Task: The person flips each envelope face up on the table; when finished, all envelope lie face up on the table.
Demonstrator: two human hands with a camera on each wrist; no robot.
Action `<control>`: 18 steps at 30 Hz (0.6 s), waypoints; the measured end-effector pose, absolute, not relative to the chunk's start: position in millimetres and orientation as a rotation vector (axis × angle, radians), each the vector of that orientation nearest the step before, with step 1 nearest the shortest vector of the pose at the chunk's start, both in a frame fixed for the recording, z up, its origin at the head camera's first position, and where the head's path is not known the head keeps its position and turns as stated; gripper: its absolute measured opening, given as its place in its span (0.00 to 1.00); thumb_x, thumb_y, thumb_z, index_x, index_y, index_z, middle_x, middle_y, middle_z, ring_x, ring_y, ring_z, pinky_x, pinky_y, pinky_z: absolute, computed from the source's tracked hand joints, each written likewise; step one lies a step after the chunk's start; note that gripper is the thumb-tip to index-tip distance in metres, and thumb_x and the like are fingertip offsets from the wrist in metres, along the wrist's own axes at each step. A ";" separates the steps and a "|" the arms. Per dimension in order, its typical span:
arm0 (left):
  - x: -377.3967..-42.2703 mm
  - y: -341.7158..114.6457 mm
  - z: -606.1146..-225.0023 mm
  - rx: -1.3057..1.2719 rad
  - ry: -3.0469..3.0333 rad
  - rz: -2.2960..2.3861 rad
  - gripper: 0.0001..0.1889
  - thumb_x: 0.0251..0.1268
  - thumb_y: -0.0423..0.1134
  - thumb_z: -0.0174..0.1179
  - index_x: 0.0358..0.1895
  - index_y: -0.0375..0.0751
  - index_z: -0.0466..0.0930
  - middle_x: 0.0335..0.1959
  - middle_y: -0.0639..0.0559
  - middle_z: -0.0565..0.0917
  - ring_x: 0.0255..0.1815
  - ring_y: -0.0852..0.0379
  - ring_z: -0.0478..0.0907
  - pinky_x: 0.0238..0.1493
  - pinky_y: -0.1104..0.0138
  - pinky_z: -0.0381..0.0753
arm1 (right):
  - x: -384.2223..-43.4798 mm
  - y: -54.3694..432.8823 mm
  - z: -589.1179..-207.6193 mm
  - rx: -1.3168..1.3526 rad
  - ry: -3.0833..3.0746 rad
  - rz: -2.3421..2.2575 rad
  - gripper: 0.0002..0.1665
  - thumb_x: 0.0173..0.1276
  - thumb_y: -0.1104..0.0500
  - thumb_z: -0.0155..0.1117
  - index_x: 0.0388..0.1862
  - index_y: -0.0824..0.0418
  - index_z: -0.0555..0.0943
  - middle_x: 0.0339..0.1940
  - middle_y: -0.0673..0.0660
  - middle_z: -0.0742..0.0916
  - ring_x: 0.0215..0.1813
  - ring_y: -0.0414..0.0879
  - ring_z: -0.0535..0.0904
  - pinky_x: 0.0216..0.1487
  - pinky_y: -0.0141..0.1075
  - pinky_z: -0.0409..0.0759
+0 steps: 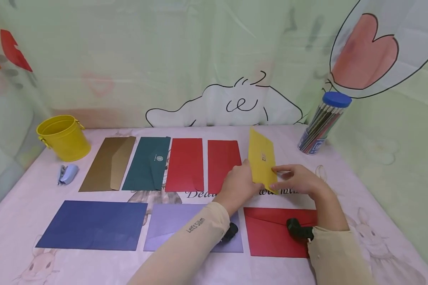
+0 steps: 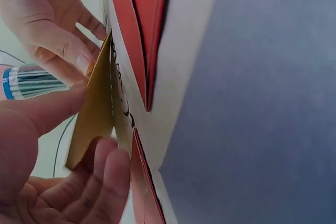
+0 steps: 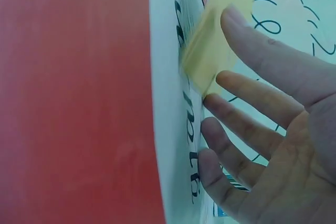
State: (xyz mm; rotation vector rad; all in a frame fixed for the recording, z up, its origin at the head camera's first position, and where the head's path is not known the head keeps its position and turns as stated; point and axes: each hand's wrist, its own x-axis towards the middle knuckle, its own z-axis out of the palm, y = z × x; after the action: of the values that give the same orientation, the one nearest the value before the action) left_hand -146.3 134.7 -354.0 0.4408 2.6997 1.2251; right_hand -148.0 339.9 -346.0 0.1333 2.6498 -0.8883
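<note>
A yellow envelope [image 1: 258, 154] stands tilted up on edge, right of the upright red envelopes. My left hand [image 1: 237, 184] grips it by its left side, thumb on one face and fingers on the other in the left wrist view. At the opposite edge, near the lower right corner, is my right hand [image 1: 299, 180]; its thumb and index fingertips touch the envelope at separate spots. The right wrist view shows the thumb [image 3: 257, 43] over the yellow face and the other fingers spread. Under my right forearm lies a red envelope [image 1: 264, 233], and a lilac one [image 1: 164, 221] is under the left.
Gold [image 1: 103, 162], green [image 1: 146, 162] and two red envelopes [image 1: 184, 164] form the back row. A navy envelope [image 1: 92, 225] lies front left. At the left are a yellow bucket [image 1: 65, 138] and a small blue stapler [image 1: 69, 173]; a pencil jar [image 1: 319, 128] stands back right.
</note>
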 end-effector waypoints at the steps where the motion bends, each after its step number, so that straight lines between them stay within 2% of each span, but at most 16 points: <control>1: -146.2 134.6 -354.9 0.444 2.698 1.210 0.28 0.59 0.42 0.74 0.61 0.42 0.73 0.29 0.57 0.81 0.22 0.63 0.77 0.23 0.70 0.76 | -147.6 339.3 -346.4 0.130 2.654 -0.881 0.51 0.59 0.43 0.77 0.75 0.64 0.69 0.69 0.75 0.72 0.69 0.71 0.65 0.59 0.62 0.74; 6: -145.4 136.0 -358.8 0.404 2.714 1.085 0.22 0.58 0.47 0.74 0.53 0.45 0.80 0.24 0.58 0.78 0.20 0.60 0.75 0.21 0.68 0.74 | -146.1 337.8 -346.3 0.136 2.670 -0.850 0.50 0.58 0.47 0.79 0.74 0.66 0.69 0.68 0.75 0.72 0.69 0.71 0.66 0.61 0.63 0.72; 13: -145.0 136.0 -360.2 0.355 2.734 0.864 0.21 0.57 0.51 0.74 0.46 0.43 0.81 0.23 0.54 0.77 0.20 0.59 0.75 0.22 0.68 0.74 | -146.3 336.2 -348.3 0.092 2.691 -0.828 0.47 0.58 0.52 0.79 0.72 0.70 0.70 0.68 0.75 0.72 0.69 0.71 0.67 0.63 0.62 0.71; 16: -146.3 133.3 -360.9 0.363 2.717 0.868 0.23 0.56 0.52 0.74 0.49 0.43 0.81 0.25 0.54 0.78 0.22 0.58 0.76 0.24 0.67 0.75 | -146.0 335.5 -349.5 0.073 2.694 -0.838 0.46 0.58 0.54 0.79 0.71 0.71 0.71 0.68 0.74 0.72 0.69 0.71 0.66 0.63 0.62 0.70; 18: -148.6 130.1 -360.9 0.400 2.713 0.890 0.28 0.55 0.54 0.75 0.56 0.45 0.81 0.33 0.54 0.82 0.29 0.59 0.78 0.29 0.67 0.78 | -146.4 335.7 -350.7 0.069 2.699 -0.822 0.47 0.58 0.53 0.79 0.71 0.71 0.71 0.68 0.74 0.73 0.68 0.71 0.67 0.63 0.62 0.71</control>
State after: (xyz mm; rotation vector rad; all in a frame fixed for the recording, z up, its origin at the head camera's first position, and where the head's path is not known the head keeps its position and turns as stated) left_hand -148.6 130.1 -360.9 0.4000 2.7127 0.8904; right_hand -146.4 335.7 -350.7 0.0692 2.6993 -0.8221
